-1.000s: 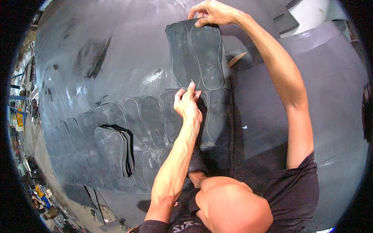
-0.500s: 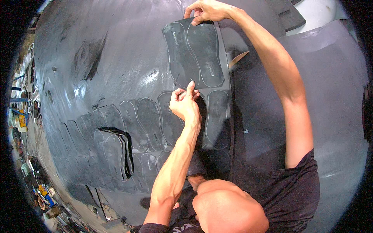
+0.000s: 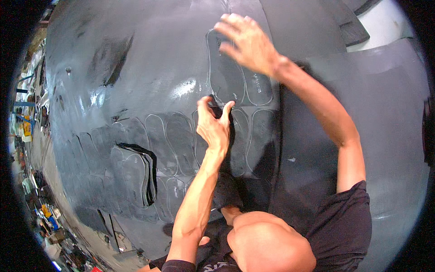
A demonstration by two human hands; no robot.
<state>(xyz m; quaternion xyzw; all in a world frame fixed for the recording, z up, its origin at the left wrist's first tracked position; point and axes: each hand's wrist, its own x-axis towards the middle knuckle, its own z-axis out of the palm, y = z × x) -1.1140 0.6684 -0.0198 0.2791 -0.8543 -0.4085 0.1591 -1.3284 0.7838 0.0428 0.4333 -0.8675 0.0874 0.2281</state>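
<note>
— Since the earlier picture, the right hand (image 3: 247, 43) has let go of the far edge of the cut piece (image 3: 238, 79); its fingers are now spread open over it, blurred.

— And nearest us?

— A stack of cutouts (image 3: 136, 174) lies on the bench (image 3: 113, 54), left of the left forearm. Beside it, a row of sole outlines (image 3: 170, 143) is drawn on the black sheet (image 3: 272, 149).

— The left hand (image 3: 215, 127)?

— It pinches the near edge of the piece, thumb and fingers closed on it, just past the outlines.

— Where's the piece?

— Flat on the sheet, between the hands, bearing two sole outlines. Whether the right hand touches it, I cannot tell.
</note>
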